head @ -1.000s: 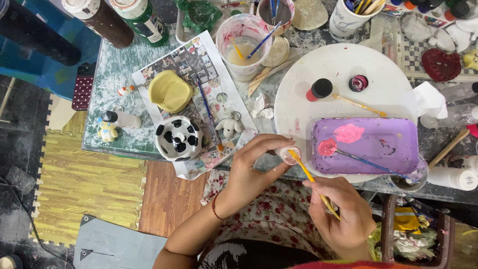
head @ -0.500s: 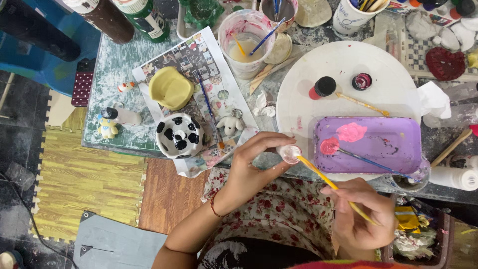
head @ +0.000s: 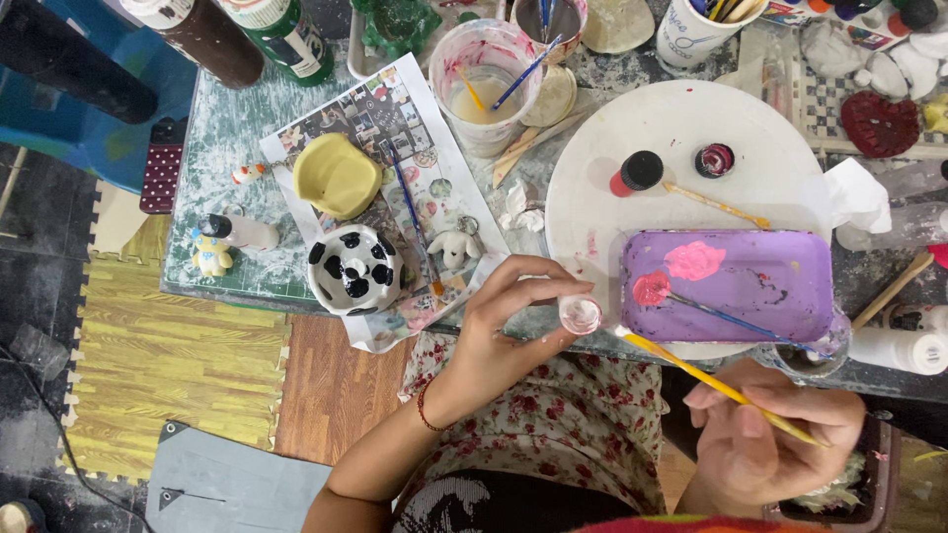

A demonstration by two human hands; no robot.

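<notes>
My left hand [head: 499, 331] pinches a small round pale-pink piece [head: 580, 314] between thumb and fingers at the table's front edge. My right hand [head: 765, 439] grips a yellow-handled paintbrush [head: 711, 385] low on its handle, and the brush tip points up-left at the small piece. Just right of the piece lies a purple tray [head: 750, 296] with two pink paint blobs and a blue-handled brush resting in it. The tray sits on a round white plate [head: 612, 197].
A black-and-white spotted bowl [head: 354, 268] and a yellow dish [head: 336, 176] rest on a printed sheet [head: 395, 118]. A water cup [head: 486, 84] holds brushes. Paint bottles [head: 276, 35], small figurines [head: 212, 252], a red-capped pot [head: 637, 173] and tissue [head: 857, 195] crowd the table.
My right hand has drawn back to the right and down, sliding the yellow brush away from the small piece. My left hand keeps the piece almost still.
</notes>
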